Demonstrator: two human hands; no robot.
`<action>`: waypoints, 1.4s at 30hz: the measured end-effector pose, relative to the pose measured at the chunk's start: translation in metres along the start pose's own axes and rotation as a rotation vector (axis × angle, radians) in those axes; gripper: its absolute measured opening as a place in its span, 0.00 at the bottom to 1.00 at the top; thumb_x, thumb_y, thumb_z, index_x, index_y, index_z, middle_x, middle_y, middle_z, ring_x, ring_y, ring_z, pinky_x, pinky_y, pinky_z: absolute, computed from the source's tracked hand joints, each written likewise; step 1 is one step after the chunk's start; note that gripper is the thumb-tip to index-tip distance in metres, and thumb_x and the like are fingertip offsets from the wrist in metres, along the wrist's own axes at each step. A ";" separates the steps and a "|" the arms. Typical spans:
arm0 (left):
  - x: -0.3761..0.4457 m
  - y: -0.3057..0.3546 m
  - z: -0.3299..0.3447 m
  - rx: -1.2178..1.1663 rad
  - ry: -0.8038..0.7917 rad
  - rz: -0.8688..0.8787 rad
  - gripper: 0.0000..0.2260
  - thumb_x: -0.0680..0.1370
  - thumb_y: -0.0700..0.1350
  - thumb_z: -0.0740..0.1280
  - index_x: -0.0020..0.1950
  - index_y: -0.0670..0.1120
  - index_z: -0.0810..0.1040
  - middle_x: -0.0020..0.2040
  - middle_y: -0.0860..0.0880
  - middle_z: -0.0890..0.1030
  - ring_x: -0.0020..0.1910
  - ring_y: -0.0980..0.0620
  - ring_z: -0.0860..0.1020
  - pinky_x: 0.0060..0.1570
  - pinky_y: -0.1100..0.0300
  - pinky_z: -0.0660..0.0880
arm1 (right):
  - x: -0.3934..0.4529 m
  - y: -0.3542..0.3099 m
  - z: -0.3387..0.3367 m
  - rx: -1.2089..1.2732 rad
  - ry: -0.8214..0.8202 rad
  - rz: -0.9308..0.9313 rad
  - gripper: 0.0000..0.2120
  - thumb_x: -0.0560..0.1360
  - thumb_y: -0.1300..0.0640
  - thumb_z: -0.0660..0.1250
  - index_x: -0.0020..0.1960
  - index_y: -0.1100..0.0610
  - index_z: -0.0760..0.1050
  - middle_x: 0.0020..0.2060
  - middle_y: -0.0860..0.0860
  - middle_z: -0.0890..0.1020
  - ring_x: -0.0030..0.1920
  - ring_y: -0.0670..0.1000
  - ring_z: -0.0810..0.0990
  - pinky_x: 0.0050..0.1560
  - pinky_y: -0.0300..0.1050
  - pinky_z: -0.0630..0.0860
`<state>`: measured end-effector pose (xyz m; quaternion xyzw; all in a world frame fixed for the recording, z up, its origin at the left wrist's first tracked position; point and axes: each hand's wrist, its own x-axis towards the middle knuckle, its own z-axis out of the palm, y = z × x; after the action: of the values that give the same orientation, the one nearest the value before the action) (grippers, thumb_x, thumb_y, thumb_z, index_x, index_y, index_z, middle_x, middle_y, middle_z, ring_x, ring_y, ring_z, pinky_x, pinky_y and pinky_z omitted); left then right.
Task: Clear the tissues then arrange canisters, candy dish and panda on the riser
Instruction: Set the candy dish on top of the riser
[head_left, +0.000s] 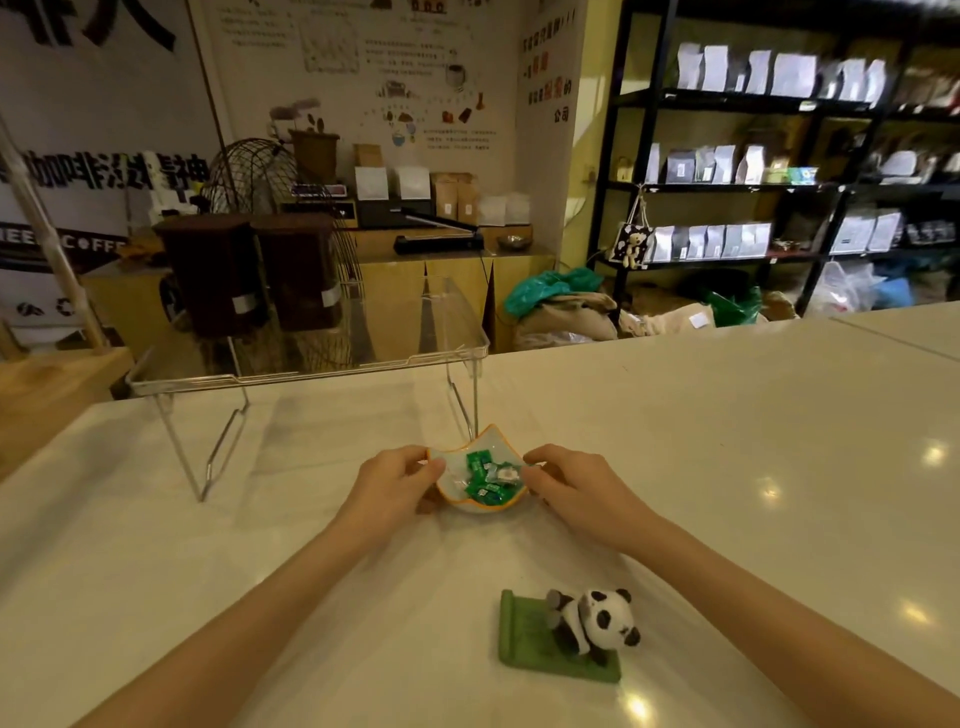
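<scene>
A white candy dish with an orange rim and green wrapped sweets sits at the middle of the white counter. My left hand grips its left edge and my right hand grips its right edge. Behind it stands a clear acrylic riser on thin legs. Two dark brown canisters stand side by side on the riser's left part. A small plush panda on a green base lies on the counter near me, to the right. No tissues are in view.
The white counter stretches right. A wooden surface adjoins it at left. Beyond the counter are a wire fan, a wooden cabinet, sacks on the floor and black shelves of bagged goods.
</scene>
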<state>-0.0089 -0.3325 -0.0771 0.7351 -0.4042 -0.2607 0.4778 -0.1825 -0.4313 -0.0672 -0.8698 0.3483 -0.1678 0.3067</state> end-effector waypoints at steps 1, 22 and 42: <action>0.001 0.000 0.001 -0.075 -0.033 -0.050 0.09 0.77 0.41 0.61 0.51 0.38 0.79 0.36 0.42 0.81 0.31 0.50 0.80 0.33 0.62 0.80 | 0.001 0.000 0.001 0.020 0.011 0.011 0.15 0.78 0.52 0.58 0.60 0.58 0.73 0.45 0.59 0.84 0.45 0.57 0.81 0.49 0.52 0.75; -0.043 0.077 -0.039 -0.247 0.013 0.123 0.10 0.73 0.35 0.65 0.35 0.46 0.80 0.23 0.49 0.82 0.25 0.55 0.81 0.26 0.67 0.78 | -0.008 -0.045 -0.051 0.494 0.181 -0.038 0.08 0.71 0.67 0.63 0.43 0.61 0.80 0.28 0.55 0.82 0.27 0.49 0.79 0.30 0.39 0.77; 0.079 0.132 -0.091 -0.264 0.264 0.055 0.14 0.70 0.51 0.70 0.46 0.40 0.81 0.48 0.40 0.83 0.45 0.46 0.83 0.38 0.57 0.82 | 0.108 -0.105 -0.074 0.378 0.268 -0.324 0.08 0.76 0.55 0.63 0.50 0.57 0.78 0.37 0.49 0.83 0.36 0.44 0.80 0.38 0.35 0.77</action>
<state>0.0583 -0.3832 0.0807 0.6826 -0.3202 -0.1994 0.6259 -0.0915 -0.4797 0.0655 -0.8115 0.2048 -0.3901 0.3840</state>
